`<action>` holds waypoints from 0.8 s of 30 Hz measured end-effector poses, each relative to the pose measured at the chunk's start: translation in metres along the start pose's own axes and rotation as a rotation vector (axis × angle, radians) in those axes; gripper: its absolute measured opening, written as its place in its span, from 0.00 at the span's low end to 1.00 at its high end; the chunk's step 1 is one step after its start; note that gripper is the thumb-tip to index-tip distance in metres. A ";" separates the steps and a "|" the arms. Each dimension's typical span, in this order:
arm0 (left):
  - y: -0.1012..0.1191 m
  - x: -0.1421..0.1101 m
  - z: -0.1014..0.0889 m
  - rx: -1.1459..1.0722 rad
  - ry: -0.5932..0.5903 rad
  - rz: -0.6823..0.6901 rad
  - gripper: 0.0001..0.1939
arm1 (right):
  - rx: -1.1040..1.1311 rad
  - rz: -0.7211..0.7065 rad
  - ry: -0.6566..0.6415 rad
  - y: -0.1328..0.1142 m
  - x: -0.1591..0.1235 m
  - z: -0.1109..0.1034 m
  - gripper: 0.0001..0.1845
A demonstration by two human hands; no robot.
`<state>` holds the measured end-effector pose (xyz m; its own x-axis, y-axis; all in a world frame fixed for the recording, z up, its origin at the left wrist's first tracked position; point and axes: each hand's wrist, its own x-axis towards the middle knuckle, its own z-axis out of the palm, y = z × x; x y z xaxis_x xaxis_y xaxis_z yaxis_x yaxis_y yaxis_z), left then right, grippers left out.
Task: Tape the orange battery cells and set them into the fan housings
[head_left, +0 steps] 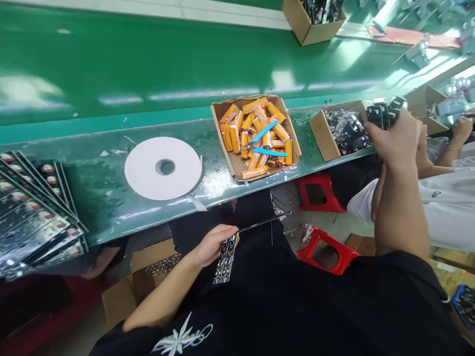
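Observation:
My left hand point(211, 245) is closed around printed circuit boards point(225, 262), held low in front of my dark shirt. A thin dark strip point(265, 221) sticks out from the same grip toward the right; it may be a board seen edge-on. Stretched far to the right, my right hand point(399, 136) grips a bunch of small dark circuit boards point(384, 113). It is beside and slightly above the right edge of a cardboard box point(324, 136) that holds many loose circuit boards point(345, 129).
A cardboard tray point(229, 165) holds orange wrapped battery packs and blue-handled cutters point(265, 141). Left of it lies a white tape roll point(144, 170). Board panels point(37, 212) are stacked at far left. Red stools point(326, 254) stand below the bench; a co-worker's sleeve point(445, 198) is at right.

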<state>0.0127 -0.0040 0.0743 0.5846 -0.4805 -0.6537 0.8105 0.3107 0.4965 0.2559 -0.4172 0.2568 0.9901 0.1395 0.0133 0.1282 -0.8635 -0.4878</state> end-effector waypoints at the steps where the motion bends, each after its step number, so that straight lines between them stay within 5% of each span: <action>1: -0.001 0.001 0.001 0.005 -0.004 -0.007 0.37 | -0.034 0.013 0.046 0.004 0.016 -0.007 0.24; 9: -0.015 0.007 -0.005 0.063 0.037 -0.008 0.39 | -0.287 0.275 0.081 0.026 0.103 -0.018 0.37; 12: -0.016 0.008 -0.008 0.077 0.067 -0.023 0.40 | -0.332 0.296 0.087 0.025 0.094 -0.032 0.38; 16: -0.009 0.010 -0.002 0.082 0.085 -0.010 0.39 | -0.165 0.048 0.147 0.014 0.037 -0.025 0.19; 19: -0.001 0.012 0.005 0.105 0.092 0.038 0.38 | 0.089 -0.143 -0.318 -0.003 -0.027 0.036 0.21; 24: 0.013 0.012 0.004 0.452 0.111 0.187 0.36 | 0.152 -0.229 -0.676 -0.025 -0.121 0.192 0.22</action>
<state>0.0303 -0.0090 0.0759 0.7388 -0.3530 -0.5741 0.6090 -0.0151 0.7930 0.1222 -0.3201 0.0999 0.6819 0.6197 -0.3886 0.2698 -0.7069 -0.6539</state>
